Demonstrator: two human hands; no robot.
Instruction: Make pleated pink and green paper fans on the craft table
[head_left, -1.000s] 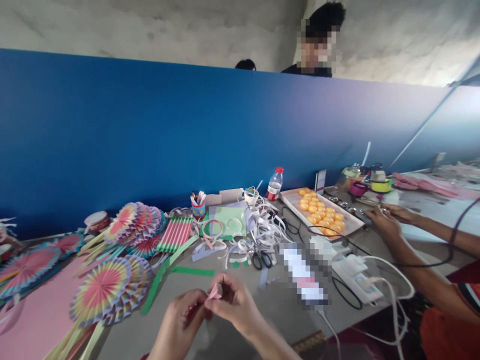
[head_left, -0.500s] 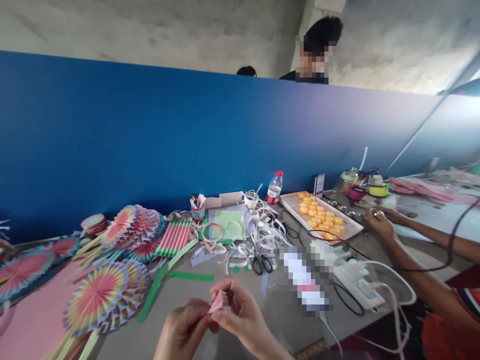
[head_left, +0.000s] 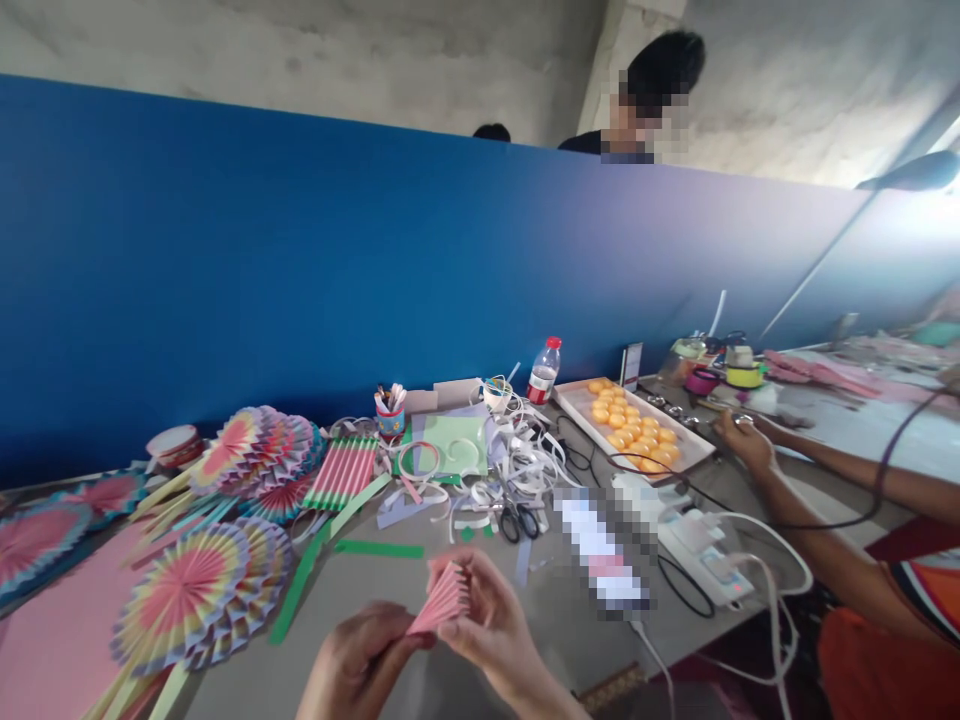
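Observation:
Between my two hands is a small pleated pink paper fan (head_left: 444, 603), its folds spreading toward the right. My left hand (head_left: 367, 645) pinches the narrow end. On the other side, my right hand (head_left: 491, 625) grips the wider pleated edge, fingers curled behind it. Just beyond lies a green paper strip (head_left: 379, 549). A sheet of pink and green pleated paper (head_left: 343, 474) rests farther back. To the left are finished round paper fans (head_left: 191, 590) with pale stick handles, partly stacked.
Black scissors (head_left: 518, 521) lie beside white paper scraps (head_left: 529, 450). A tray of orange domed pieces (head_left: 694, 456), a bottle (head_left: 544, 372), a blurred-out phone (head_left: 600, 550) and a power strip (head_left: 705, 550) stand right. A co-worker's hand (head_left: 744, 440) works beyond. A blue partition (head_left: 300, 260) backs the table.
The pink pleated paper has fanned out wider between my hands, and more of it shows. My left hand has shifted slightly left. The whole view has moved a little.

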